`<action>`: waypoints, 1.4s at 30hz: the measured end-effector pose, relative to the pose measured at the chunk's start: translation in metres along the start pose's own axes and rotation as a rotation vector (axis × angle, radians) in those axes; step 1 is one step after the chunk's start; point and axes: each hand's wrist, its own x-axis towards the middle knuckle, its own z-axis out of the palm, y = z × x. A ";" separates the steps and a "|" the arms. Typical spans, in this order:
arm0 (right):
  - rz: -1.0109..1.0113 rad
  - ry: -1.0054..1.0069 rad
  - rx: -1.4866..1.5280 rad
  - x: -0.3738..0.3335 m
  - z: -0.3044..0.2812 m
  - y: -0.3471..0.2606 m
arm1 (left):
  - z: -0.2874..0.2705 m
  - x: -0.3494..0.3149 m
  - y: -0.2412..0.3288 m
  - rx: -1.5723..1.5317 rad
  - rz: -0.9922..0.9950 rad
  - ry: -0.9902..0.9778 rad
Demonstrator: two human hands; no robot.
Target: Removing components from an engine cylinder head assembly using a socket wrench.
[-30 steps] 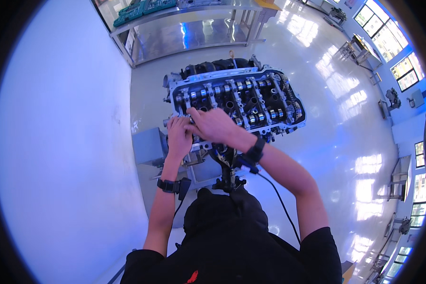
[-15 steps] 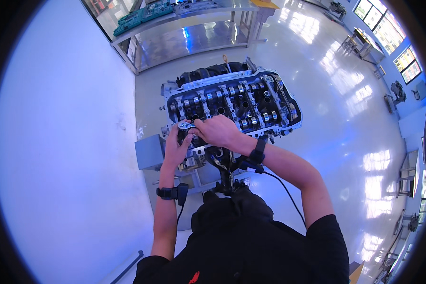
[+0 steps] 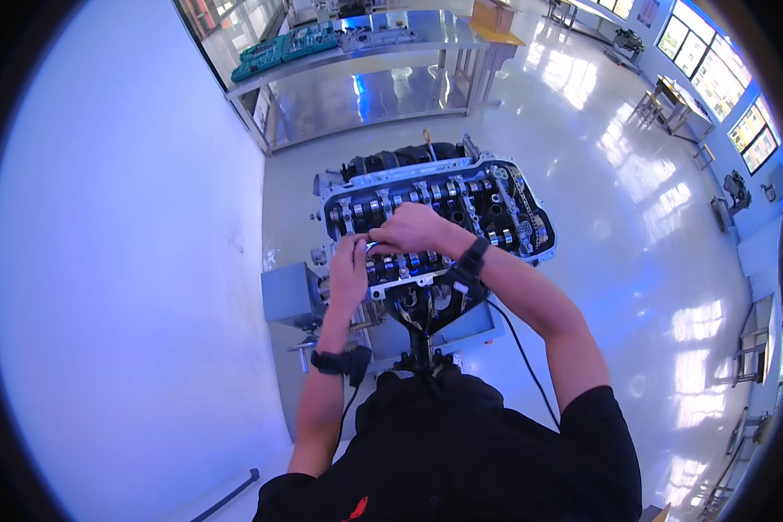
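An engine [image 3: 448, 193] stands before me, its cylinder head uncovered and its camshafts, caps and timing chain [image 3: 528, 198] in sight. Over its near left part, both my hands meet on a small shiny ratchet wrench [image 3: 371, 247]. My right hand [image 3: 413, 228] is closed round the wrench's handle, knuckles up. My left hand [image 3: 349, 277] closes its fingers about the head end of the wrench and hides most of it. What lies under the wrench is covered by my fingers.
A grey box [image 3: 289, 294] sits beside the engine at the left, near the white wall [image 3: 148, 261]. Beyond the engine, a metal workbench [image 3: 365, 91] carries green tool cases [image 3: 287, 50]. A cable [image 3: 524, 357] hangs from my right wrist.
My view has shifted, so engine and bench sit lower in the picture. My left hand has turned and now covers the wrench's head, which showed before. Both hands remain on the wrench.
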 end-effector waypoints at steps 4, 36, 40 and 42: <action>-0.211 -0.078 -0.105 0.037 -0.004 0.015 | 0.004 -0.025 -0.012 -0.146 -0.181 0.064; 0.388 0.068 -0.046 -0.003 -0.001 -0.056 | -0.007 0.001 -0.028 -0.069 -0.065 0.060; 0.561 -0.019 0.018 0.009 0.005 -0.076 | -0.003 0.007 -0.049 -0.150 -0.057 0.057; 0.676 0.069 0.057 0.011 0.019 -0.104 | 0.000 0.005 -0.052 -0.087 0.046 0.102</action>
